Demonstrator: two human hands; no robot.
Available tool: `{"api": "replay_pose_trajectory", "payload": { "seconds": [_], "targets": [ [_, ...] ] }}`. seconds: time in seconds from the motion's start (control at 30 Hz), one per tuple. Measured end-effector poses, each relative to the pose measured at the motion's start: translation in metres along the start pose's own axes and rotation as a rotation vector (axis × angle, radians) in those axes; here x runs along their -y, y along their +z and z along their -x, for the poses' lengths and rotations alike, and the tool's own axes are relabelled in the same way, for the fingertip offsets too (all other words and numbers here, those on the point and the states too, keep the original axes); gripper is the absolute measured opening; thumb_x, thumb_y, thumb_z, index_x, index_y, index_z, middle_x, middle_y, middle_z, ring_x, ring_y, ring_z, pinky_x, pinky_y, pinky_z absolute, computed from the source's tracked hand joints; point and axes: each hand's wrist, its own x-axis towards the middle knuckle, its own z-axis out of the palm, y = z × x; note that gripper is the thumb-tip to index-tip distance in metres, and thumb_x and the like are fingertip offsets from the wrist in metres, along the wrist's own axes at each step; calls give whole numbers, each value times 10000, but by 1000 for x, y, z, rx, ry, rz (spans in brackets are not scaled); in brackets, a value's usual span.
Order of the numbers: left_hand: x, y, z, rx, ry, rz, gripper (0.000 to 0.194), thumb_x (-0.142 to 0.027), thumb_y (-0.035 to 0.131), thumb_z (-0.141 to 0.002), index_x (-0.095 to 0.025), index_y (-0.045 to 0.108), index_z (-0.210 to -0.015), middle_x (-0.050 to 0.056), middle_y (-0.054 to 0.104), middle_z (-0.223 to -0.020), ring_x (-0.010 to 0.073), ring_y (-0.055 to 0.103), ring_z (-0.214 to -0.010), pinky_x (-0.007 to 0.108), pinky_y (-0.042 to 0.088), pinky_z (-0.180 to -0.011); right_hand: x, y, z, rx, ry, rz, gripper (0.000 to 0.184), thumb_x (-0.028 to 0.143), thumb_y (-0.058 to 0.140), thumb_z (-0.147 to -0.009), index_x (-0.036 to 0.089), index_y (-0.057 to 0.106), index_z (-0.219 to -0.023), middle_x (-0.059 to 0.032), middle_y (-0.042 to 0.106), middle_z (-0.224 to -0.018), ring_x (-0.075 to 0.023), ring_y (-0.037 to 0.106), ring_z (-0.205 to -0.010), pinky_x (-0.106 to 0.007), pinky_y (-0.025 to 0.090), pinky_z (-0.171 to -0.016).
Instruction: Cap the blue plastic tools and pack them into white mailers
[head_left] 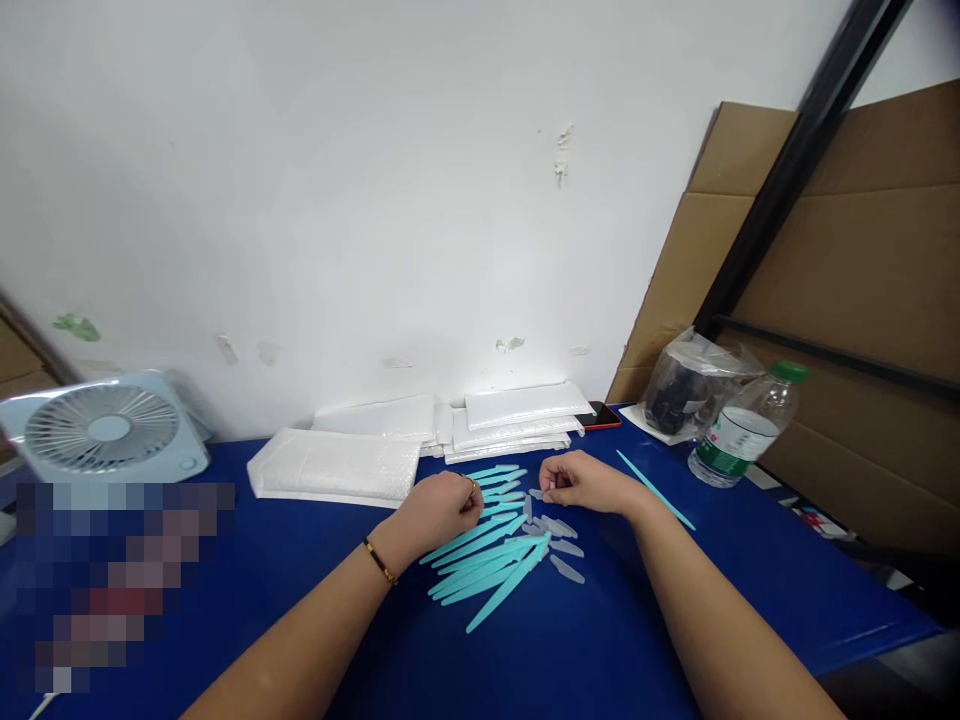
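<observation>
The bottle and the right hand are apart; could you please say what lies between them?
In the head view, a turquoise stick lies on the table between the bottle and the right hand.

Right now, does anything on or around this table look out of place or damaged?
One thin turquoise stick lies alone to the right of the right hand, apart from the other turquoise sticks. The white wall behind has several chipped-looking patches. I see no spill.

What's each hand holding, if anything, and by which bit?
The right hand may be pinching a translucent plastic piece by its end, but I can't be sure; the left hand hides its grip near the turquoise sticks, so I can't tell.
</observation>
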Motion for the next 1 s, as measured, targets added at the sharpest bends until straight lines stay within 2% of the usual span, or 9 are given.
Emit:
{"api": "replay_pose_trajectory", "payload": {
  "seconds": [0.17,0.53,0.77,1.0],
  "targets": [
    [0,-4,0,-22,11,30,163,-190,456,-759,-184,592,-669,-11,609,-667,104,500,-558,214,310,-503,4,2,-2,-41,-45,-67,184,341,610,-739,160,587,-760,11,561,-637,-107,499,-581,-197,371,-519],
    [2,-3,-1,-32,8,-3,157,-182,464,-768,-188,599,-687,-13,621,-706,108,506,-579,223,302,-514,8,1,0,-37,-54,-155,168,320,615,-743,155,588,-762,15,558,-623,-100,491,-565,-194,368,-514],
    [1,-1,-2,-42,22,-13,164,-194,460,-781,-190,603,-700,-6,626,-721,114,514,-598,225,302,-528,14,8,-5,-1,-76,-135,166,314,617,-742,154,608,-784,8,566,-642,-107,500,-586,-200,382,-532],
    [2,-5,-1,-41,-13,-40,155,-193,458,-783,-181,553,-660,2,601,-696,116,505,-591,225,302,-525,8,0,0,-4,-24,-187,200,347,617,-734,151,587,-763,7,564,-624,-106,491,-567,-201,370,-513]
  ]
}}
